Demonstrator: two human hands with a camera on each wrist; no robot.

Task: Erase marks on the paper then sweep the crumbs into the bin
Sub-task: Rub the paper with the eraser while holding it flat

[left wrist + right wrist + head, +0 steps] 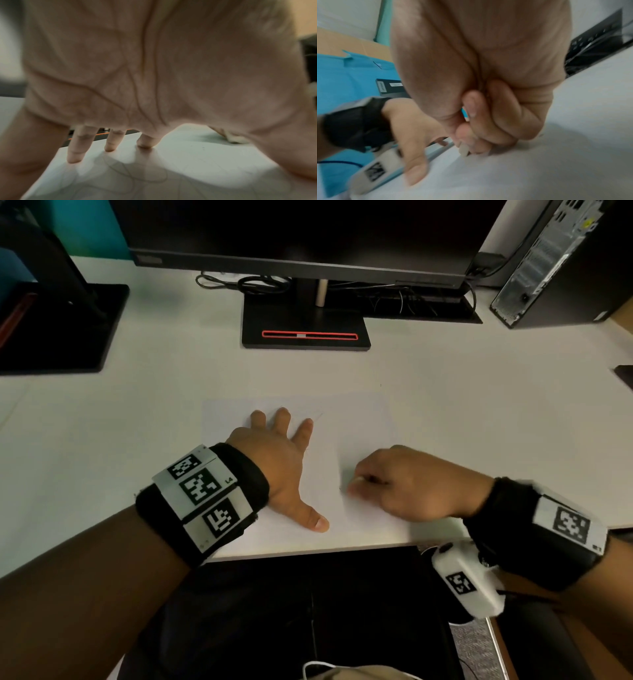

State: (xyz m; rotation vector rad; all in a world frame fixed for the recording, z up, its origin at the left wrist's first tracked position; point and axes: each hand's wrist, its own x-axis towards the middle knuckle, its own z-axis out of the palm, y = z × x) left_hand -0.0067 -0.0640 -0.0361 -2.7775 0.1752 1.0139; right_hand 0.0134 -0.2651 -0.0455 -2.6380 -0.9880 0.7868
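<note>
- My left hand (274,460) lies flat on the paper (363,419), fingers straight & spread, thumb out toward the near desk edge; it's pinning the sheet, not gripping anything.
- My right hand (404,484) is curled tight, thumb & fingertips pinching a small whitish eraser (464,150) whose tip is down on the paper, just right of my left thumb.
- Paper sits on the white desk (479,412), near the front edge, in front of the monitor stand (306,326).
- Progress, my read: mid-erase, 1st half of the job. Faint pencil loops still show on the sheet under & in front of my left palm, so marks are left to rub out.
- A few dark specks on the paper look like crumbs, prob. from rubbing; can't be sure.
- Sweeping not started, as far as I can judge. No bin in any view, so can't say where it is.
- Head view: gives the layout of both hands, sheet & desk, but the pencil lines are nearly invisible there & the eraser is hidden inside my fist.
- Left wrist view: only one that shows the pencil scribbles (137,174) & specks (203,148) clearly; also my left fingertips (74,158) touching the paper.
- Right wrist view: only one showing the eraser itself w/ its tip on the sheet; blurred, though.
</note>
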